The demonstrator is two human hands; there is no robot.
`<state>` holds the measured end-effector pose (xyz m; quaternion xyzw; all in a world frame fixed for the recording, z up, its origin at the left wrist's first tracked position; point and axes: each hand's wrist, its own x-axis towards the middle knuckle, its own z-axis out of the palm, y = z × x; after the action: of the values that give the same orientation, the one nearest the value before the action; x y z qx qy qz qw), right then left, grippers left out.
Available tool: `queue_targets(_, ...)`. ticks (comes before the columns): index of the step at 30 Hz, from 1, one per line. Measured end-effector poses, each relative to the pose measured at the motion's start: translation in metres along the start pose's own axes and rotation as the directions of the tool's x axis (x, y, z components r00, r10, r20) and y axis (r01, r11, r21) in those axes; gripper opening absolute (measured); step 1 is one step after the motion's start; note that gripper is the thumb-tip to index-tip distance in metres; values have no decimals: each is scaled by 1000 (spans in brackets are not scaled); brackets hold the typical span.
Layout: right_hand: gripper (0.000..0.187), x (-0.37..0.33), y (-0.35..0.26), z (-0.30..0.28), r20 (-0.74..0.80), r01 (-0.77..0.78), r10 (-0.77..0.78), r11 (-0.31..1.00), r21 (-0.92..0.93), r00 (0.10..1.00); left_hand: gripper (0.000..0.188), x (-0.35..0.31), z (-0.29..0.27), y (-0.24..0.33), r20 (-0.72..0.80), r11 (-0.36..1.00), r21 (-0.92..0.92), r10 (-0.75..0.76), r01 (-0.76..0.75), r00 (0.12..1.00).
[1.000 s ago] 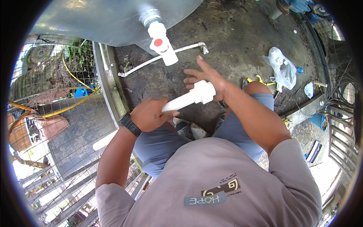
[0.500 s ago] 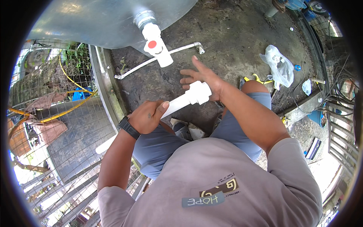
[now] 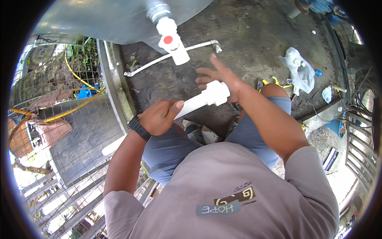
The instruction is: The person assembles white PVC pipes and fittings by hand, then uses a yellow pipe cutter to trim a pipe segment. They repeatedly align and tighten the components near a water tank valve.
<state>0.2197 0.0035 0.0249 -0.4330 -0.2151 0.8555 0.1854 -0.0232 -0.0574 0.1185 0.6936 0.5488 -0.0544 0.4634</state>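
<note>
A white plastic pipe (image 3: 191, 107) slants across my lap, its far end passing behind my left forearm. My left hand (image 3: 161, 116) wraps round its middle, thumb on top. A thick white union fitting (image 3: 216, 94) sits on the pipe's right end. Beside this fitting is my right hand (image 3: 225, 79), fingers spread and stretched out; its palm is near or against the fitting, I cannot tell which. Beyond my hands, a white ball valve (image 3: 174, 44) with a red round mark hangs from a threaded outlet of the large metal tank (image 3: 115, 20).
A thin white pipe (image 3: 153, 65) with an elbow lies behind the valve. To the right are a clear plastic bag (image 3: 301, 71) and a yellow-handled tool (image 3: 274, 82). Wire mesh fencing (image 3: 79, 131) runs along the left; dark cables (image 3: 360, 101) hang at the right.
The view has shifted slightly, so the surroundings sit a little to the right. My hands keep almost the same pose on and beside the pipe.
</note>
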Motion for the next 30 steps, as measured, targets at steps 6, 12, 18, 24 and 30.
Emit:
queue_targets(6, 110, 7, 6, -7, 4, -1, 1, 999, -50, 1000, 71, 3, 3, -1, 19, 998, -37, 50, -49, 999)
queue_targets(12, 110, 9, 8, -8, 22, -10, 11, 1000, -25, 1000, 59, 6, 5, 0, 31, 990, 143, 7, -11, 999)
queue_targets(18, 109, 6, 8, -9, 25, -8, 9, 1000, -27, 1000, 54, 10, 5, 1, 33, 977, 214, 6, -13, 999)
queue_targets(24, 111, 10, 11, -7, 21, -7, 8, 999, -43, 1000, 56, 7, 6, -2, 30, 980, 195, 17, -22, 999)
queue_targets(30, 110, 9, 9, -8, 3, -21, 21, 998, -54, 1000, 55, 8, 3, -1, 34, 985, 171, 29, -35, 999)
